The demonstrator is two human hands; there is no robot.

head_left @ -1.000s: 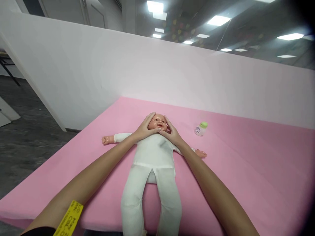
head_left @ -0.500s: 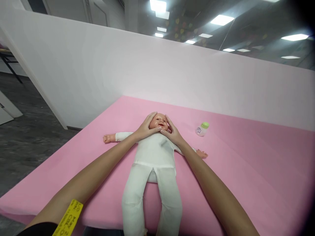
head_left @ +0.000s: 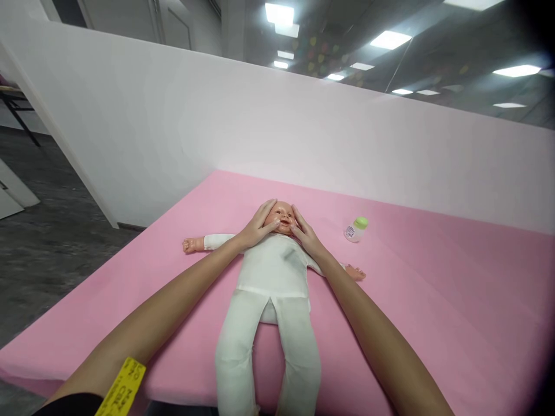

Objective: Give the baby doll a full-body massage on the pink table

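Note:
A baby doll (head_left: 271, 277) in a white suit lies on its back on the pink mat (head_left: 433, 312), arms spread, legs toward me. My left hand (head_left: 255, 228) rests against the left side of the doll's head (head_left: 283, 216), thumb on its cheek. On the other side, my right hand (head_left: 304, 234) touches the head with its thumb near the chin. Both hands cup the face with fingers spread.
A small clear bottle with a green cap (head_left: 355, 229) lies on the mat to the right of the doll. A white partition wall (head_left: 260, 127) stands behind the mat. Grey floor lies beyond the mat's left edge. A yellow band (head_left: 124, 387) wraps my left wrist.
My thumbs have slid inward over the doll's cheeks toward its mouth. The doll and the bottle have stayed in place.

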